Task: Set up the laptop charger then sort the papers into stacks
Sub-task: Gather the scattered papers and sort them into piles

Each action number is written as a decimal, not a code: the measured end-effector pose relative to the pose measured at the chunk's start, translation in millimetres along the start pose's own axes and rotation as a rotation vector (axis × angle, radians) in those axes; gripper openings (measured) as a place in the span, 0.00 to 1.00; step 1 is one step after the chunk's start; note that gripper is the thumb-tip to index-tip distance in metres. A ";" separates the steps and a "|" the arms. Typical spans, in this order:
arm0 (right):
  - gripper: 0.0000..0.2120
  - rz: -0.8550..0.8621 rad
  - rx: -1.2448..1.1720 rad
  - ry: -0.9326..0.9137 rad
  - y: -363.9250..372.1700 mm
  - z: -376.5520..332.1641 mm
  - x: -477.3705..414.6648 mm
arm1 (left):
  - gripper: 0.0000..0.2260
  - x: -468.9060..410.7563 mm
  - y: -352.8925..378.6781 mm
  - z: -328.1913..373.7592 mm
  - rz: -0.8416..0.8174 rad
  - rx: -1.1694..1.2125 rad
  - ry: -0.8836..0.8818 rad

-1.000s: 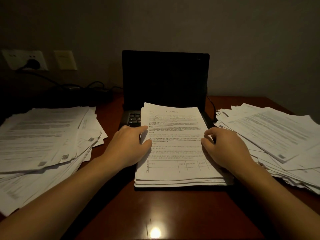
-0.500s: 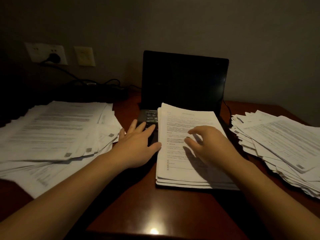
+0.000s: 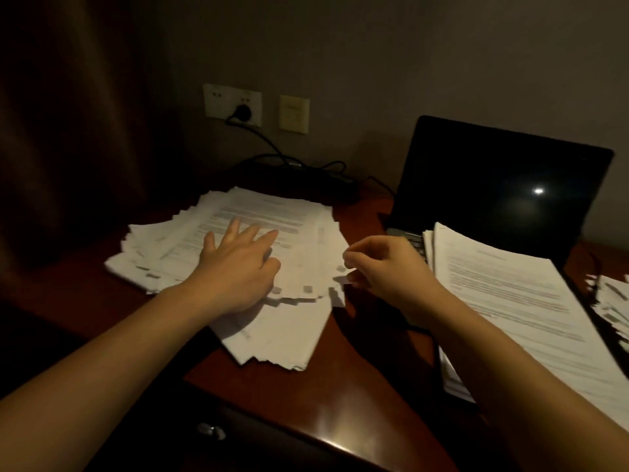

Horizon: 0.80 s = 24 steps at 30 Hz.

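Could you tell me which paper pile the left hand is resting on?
The left hand rests on the messy, fanned-out white pile left of the black laptop, not the neat stack on its keyboard.

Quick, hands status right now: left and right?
Left hand: open, fingers spread flat on the left paper pile.
Right hand: fingers curled at that pile's edge; a pinch cannot be told.

curtain (image 3: 68, 131) left | beige wall plate (image 3: 294, 114) | wooden desk (image 3: 357, 386) | drawer knob (image 3: 209, 430)
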State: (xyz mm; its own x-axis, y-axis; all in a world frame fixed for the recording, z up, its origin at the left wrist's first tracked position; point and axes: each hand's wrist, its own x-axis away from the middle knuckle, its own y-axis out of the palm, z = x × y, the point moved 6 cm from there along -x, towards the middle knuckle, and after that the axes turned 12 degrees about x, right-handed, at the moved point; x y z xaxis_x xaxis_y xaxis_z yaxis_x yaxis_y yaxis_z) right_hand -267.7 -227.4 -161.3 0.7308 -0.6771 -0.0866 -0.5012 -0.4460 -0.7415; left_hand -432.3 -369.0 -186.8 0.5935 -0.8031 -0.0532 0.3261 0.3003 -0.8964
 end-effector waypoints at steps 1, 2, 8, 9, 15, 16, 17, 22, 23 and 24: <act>0.07 -0.029 -0.037 0.027 7.7 -3.2 -4.2 | 0.25 2.1 -1.5 -12.3 -0.005 -0.006 -0.028; 0.08 -0.056 -0.070 0.058 14.7 -5.3 -8.0 | 0.25 5.0 -1.0 -22.9 -0.015 -0.015 -0.048; 0.20 -0.227 -0.303 0.251 41.9 -10.8 -20.0 | 0.26 17.4 8.2 -40.8 0.026 -0.061 -0.005; 0.23 -0.243 -0.309 0.260 44.3 -12.2 -21.0 | 0.28 18.8 6.6 -38.3 0.053 -0.070 0.012; 0.40 -0.244 -0.158 0.232 61.2 -24.5 -24.0 | 0.30 28.2 3.6 -23.3 0.126 -0.158 0.010; 0.42 -0.255 -0.150 0.220 63.5 -27.1 -23.3 | 0.29 29.1 3.4 -21.1 0.125 -0.171 0.012; 0.43 -0.263 -0.145 0.212 64.0 -28.9 -21.8 | 0.29 29.8 1.8 -19.6 0.123 -0.171 0.019; 0.41 -0.359 -0.236 0.238 52.7 -23.4 -2.5 | 0.26 39.6 -4.7 -14.2 0.084 0.047 0.098; 0.41 -0.385 -0.264 0.246 50.9 -20.8 1.7 | 0.25 41.8 1.3 -11.1 0.056 0.069 0.114; 0.40 -0.398 -0.270 0.249 48.7 -17.9 5.6 | 0.24 43.4 9.5 -8.0 0.027 0.064 0.126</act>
State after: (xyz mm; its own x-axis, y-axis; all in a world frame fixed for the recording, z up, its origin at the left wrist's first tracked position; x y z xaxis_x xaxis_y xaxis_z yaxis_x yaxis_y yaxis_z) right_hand -296.3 -263.4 -186.0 0.7727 -0.5291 0.3507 -0.3336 -0.8085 -0.4848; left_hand -409.3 -405.2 -201.1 0.5071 -0.8512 -0.1350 0.3601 0.3516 -0.8641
